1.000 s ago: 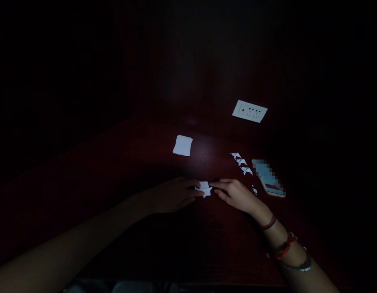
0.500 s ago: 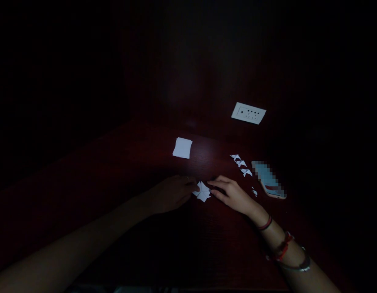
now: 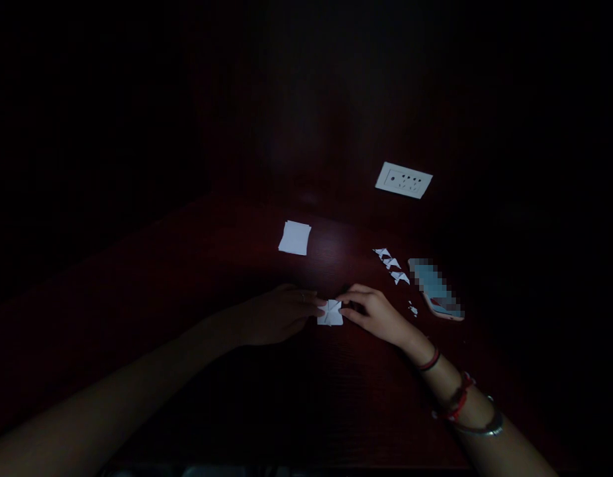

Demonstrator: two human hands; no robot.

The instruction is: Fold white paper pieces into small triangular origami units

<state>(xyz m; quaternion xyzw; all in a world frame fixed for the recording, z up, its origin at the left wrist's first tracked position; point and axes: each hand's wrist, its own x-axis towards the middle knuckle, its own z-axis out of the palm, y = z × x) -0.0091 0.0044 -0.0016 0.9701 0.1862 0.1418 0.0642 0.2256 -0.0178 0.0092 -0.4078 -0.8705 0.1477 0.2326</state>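
Note:
A small white folded paper square point(image 3: 330, 313) lies on the dark red table point(image 3: 212, 265) in dim light. My left hand point(image 3: 279, 316) rests on the table with its fingertips pressed against the paper's left edge. My right hand point(image 3: 373, 312) pinches the paper's upper right corner with curled fingers. Both hands hold the same piece between them. Creases show across the paper.
A stack of white paper squares point(image 3: 294, 238) lies farther back. Three small folded paper pieces point(image 3: 391, 264) sit in a row at the right, beside a phone point(image 3: 435, 289). A tiny paper scrap point(image 3: 412, 309) lies near the phone. A white socket plate point(image 3: 404, 180) is on the wall behind.
The paper between my hands has been turned and flattened from a skewed, pointed shape into a neat square. Both hands have closed in slightly on it.

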